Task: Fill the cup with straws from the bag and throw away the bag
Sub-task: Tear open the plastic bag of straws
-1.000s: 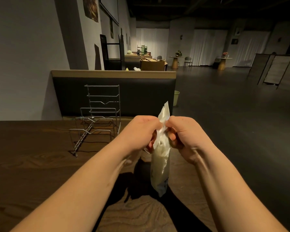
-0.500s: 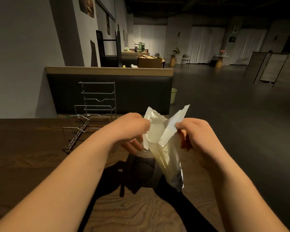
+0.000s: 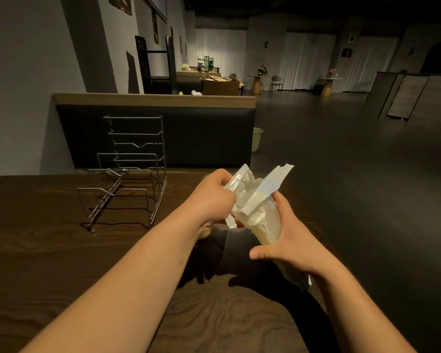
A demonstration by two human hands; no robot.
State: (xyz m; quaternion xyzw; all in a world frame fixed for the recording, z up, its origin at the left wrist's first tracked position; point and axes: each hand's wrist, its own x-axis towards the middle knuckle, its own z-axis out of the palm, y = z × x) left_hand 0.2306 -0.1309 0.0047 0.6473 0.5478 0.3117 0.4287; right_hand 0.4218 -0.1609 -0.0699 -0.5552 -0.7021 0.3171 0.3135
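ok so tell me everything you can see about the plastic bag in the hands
The plastic bag is thin, translucent and whitish, crinkled, with pale contents that cannot be told apart. Its top is torn open, two ragged flaps spreading apart. It is held tilted above the dark wooden table, touching nothing else visible. The left hand pinches the left flap; the right hand wraps around its body from below. The lower end is hidden behind the right wrist.

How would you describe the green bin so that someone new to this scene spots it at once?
Start at the dark booth back that rises beyond the wooden table. Follow it to its right end, where the bin stands on the floor, partly hidden behind that end. It is the only pale green thing low on the floor there.
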